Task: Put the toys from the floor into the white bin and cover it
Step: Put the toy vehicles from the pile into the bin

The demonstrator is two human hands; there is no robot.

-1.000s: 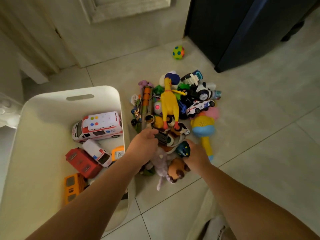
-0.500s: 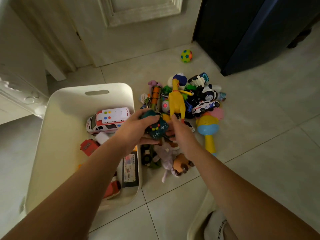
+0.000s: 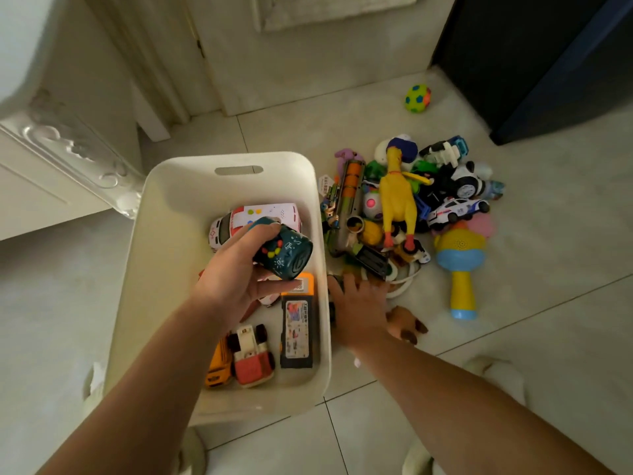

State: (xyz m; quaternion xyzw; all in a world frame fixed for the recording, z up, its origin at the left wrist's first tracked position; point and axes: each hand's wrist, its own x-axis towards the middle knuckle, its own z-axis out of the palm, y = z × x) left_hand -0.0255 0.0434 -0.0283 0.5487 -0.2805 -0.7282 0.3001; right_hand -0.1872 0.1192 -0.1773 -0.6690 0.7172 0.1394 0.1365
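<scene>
My left hand (image 3: 236, 279) holds a dark teal drum-shaped toy (image 3: 286, 250) above the inside of the white bin (image 3: 171, 214). In the bin lie a white ambulance (image 3: 239, 217), a red and white truck (image 3: 251, 356), a yellow bus (image 3: 217, 366) and a flat black toy (image 3: 297, 329). My right hand (image 3: 359, 310) reaches down onto the near edge of the toy pile on the floor, beside the bin's right wall; what its fingers touch is hidden. The pile holds a yellow rubber chicken (image 3: 397, 197), a police car (image 3: 457, 209) and a blue and yellow microphone (image 3: 460, 262).
A green spotted ball (image 3: 418, 98) lies apart near a dark cabinet (image 3: 534, 56) at the back right. A white door (image 3: 308, 46) and white furniture (image 3: 51, 149) stand behind and left of the bin. A brown plush toy (image 3: 406, 325) lies by my right wrist.
My left hand carried the teal toy from over the pile leftward to above the bin. My right hand let go of it and dropped back onto the pile.
</scene>
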